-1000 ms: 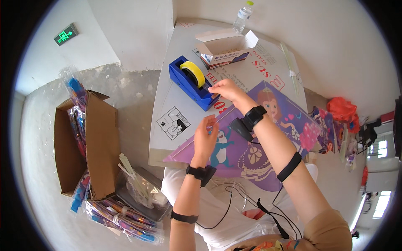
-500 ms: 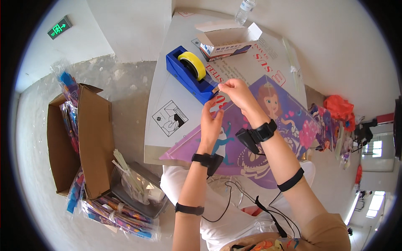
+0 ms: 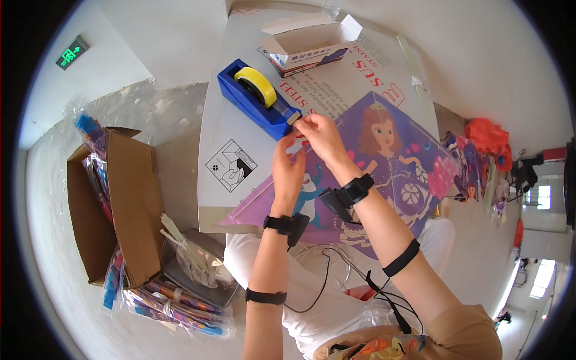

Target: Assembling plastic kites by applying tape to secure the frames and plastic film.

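Observation:
On the table stands a blue tape dispenser (image 3: 245,103) holding a roll of clear tape on a yellow core (image 3: 259,84). My right hand (image 3: 324,138) is closed in a pinch at the cutter end, on the end of the tape; the strip itself is barely visible. Just below, my left hand (image 3: 288,174) has curved fingers reaching to the dispenser's front, close to the right fingertips. Its thumb stands apart from the fingers, and I see nothing held there. Under both wrists lies a purple triangular kite (image 3: 384,162) printed with a cartoon princess, partly covered by my forearms.
Behind the dispenser is an open white carton (image 3: 312,51). Thin pale sticks (image 3: 413,66) lie along the table's right edge. Left on the floor are a cardboard box (image 3: 135,210) with packaged colourful items and a grey bin (image 3: 207,279) with sticks. Cables (image 3: 327,270) hang near my lap.
The view has shifted, so the table and dispenser appear a little further left and up. My right fingertips remain at the cutter; my left hand stays beside them.

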Action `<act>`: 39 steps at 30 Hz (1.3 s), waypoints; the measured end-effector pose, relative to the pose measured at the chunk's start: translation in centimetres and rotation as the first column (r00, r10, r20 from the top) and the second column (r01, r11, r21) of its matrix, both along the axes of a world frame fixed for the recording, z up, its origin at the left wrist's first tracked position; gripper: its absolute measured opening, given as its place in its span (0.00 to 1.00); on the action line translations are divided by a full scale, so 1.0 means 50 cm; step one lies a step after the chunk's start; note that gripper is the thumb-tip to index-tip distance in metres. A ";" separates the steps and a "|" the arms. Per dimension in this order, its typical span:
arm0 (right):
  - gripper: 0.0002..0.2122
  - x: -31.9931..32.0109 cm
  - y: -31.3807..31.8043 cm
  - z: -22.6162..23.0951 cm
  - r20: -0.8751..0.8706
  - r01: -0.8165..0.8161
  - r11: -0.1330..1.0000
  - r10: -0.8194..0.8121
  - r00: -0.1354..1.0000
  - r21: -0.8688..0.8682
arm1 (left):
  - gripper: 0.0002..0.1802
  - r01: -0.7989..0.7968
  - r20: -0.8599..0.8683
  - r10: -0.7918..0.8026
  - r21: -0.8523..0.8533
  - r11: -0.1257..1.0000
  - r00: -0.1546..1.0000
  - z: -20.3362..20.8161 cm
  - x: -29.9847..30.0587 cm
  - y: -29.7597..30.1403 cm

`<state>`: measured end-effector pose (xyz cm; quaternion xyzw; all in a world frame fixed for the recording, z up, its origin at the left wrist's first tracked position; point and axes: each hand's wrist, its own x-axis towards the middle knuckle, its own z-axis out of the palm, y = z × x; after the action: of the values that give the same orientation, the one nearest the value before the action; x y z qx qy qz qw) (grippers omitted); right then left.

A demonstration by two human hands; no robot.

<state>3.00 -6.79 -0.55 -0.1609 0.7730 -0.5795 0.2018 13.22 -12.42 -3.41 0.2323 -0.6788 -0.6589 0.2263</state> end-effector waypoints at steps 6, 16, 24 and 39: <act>0.10 0.030 -0.021 -0.009 0.089 0.211 0.970 -0.201 0.976 -0.121 | 0.18 -0.033 0.222 0.077 -0.196 0.980 0.972 0.009 0.018 -0.002; 0.04 0.083 0.109 0.010 0.248 0.060 0.995 -0.038 0.968 -0.081 | 0.22 0.049 0.139 -0.002 -0.336 0.941 0.990 -0.003 0.047 -0.014; 0.14 0.082 0.089 -0.012 0.233 0.040 0.992 -0.066 0.970 0.116 | 0.24 0.073 0.180 -0.006 -0.370 0.926 0.984 -0.008 0.049 -0.011; 0.16 0.045 0.064 -0.039 0.282 0.114 0.957 -0.191 0.940 0.267 | 0.23 0.118 0.193 -0.032 -0.453 0.884 0.981 0.010 0.054 -0.010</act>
<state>5.24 -3.57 -2.48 0.0175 0.8086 -0.5108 0.2913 15.93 -12.90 -2.93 0.2039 -0.8422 -0.4627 0.1870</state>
